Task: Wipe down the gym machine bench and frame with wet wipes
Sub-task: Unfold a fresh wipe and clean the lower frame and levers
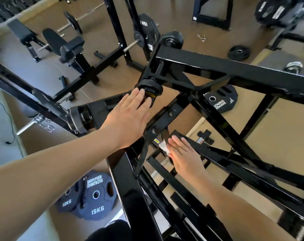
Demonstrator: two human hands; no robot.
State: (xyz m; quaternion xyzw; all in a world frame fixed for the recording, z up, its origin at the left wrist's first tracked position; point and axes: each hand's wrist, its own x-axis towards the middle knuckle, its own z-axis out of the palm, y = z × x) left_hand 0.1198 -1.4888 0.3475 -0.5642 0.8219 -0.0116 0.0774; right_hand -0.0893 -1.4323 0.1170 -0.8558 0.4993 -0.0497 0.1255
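The machine frame (217,65) is finished in glossy black throughout. The wet wipe (163,147) is seen as white. The weight plates (88,204) are coloured dark blue-grey and lettered in white. The floor (48,54) is shown in tan brown. The bench pads (67,45) are covered in black.

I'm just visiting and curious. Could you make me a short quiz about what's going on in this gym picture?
1. True or false: the right hand presses the wet wipe flat against a black frame bar.
2. The lower-left floor plate marked Hammer Strength reads: A 15KG, B 25KG, C 5KG.
3. Fill in: the fingers of the left hand are ____ (straight or curled).
Key: 1 true; 2 A; 3 straight.
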